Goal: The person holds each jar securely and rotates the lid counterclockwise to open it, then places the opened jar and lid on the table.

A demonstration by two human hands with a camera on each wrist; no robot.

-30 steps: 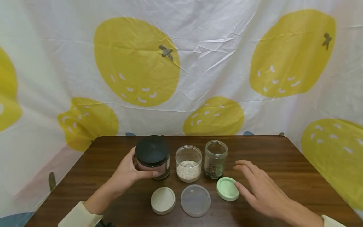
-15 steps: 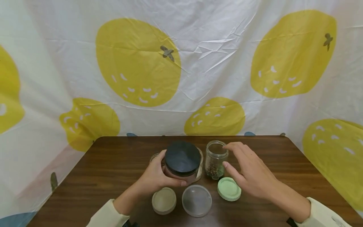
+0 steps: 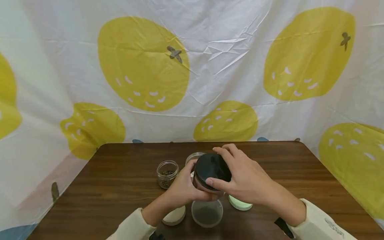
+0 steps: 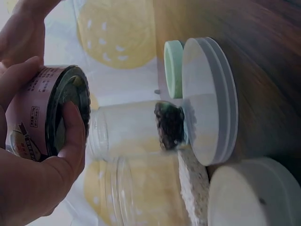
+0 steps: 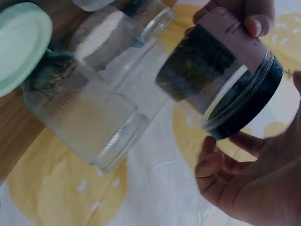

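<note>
A clear jar (image 5: 202, 61) with a pink label and dark contents is held tilted above the table. My left hand (image 3: 184, 188) grips it round the body, the thumb near its base in the left wrist view. Over its black lid (image 3: 211, 168) curls my right hand (image 3: 249, 176), thumb on the near edge and fingers on the far side. The lid sits on the jar. Below it lie a translucent lid (image 3: 207, 216), a cream lid (image 3: 174, 217) and a green lid (image 3: 240, 204).
Left of the hands stands a small open jar (image 3: 167, 173) with dark bits. Behind them is an open jar (image 4: 146, 188) of pale flakes, beside a tall open jar (image 4: 124, 129) with dark pieces. A lemon-print cloth (image 3: 210, 66) hangs behind the brown table (image 3: 126, 173).
My left hand has carried the black-lidded jar rightward from the table's left, uncovering the small jar. My right hand has moved left from beside the green lid and taken hold of the black lid.
</note>
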